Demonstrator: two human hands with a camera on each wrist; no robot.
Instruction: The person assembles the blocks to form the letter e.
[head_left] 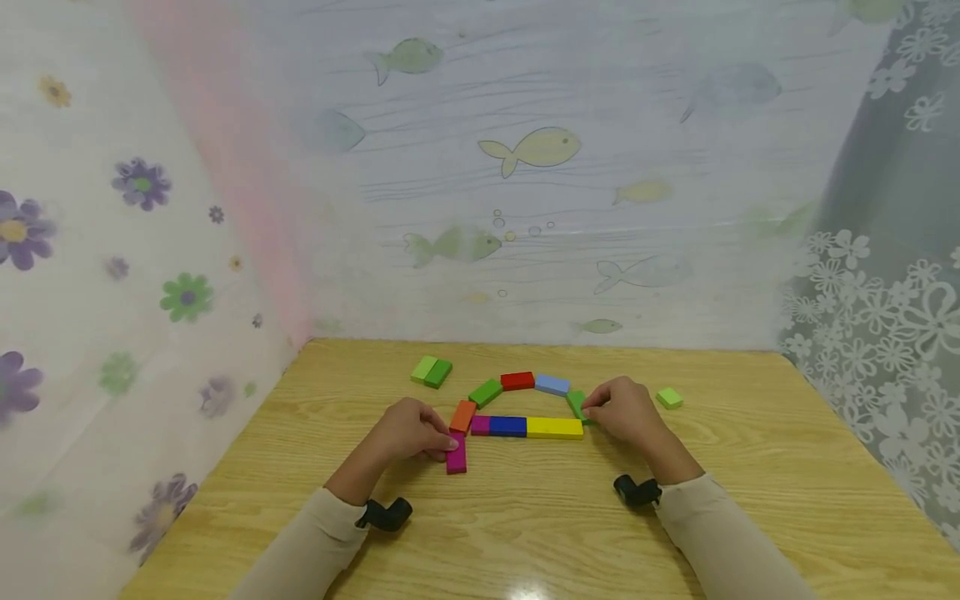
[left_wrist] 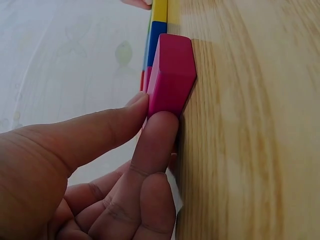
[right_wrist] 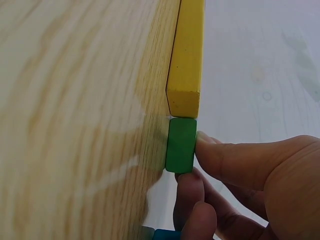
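Plainly oblong, this magenta block (left_wrist: 173, 80).

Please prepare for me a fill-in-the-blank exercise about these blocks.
The right hand grips a ____ block.
A pink block is held by the ____ hand.
The dark blue block lies between another pink block and a ____ one.
Just left of the light blue block is a ____ one.
Missing words: green; left; yellow; red.

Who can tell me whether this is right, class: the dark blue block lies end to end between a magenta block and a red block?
One neighbour's colour is wrong. The dark blue block lies end to end between a magenta block and a yellow block, as the head view shows.
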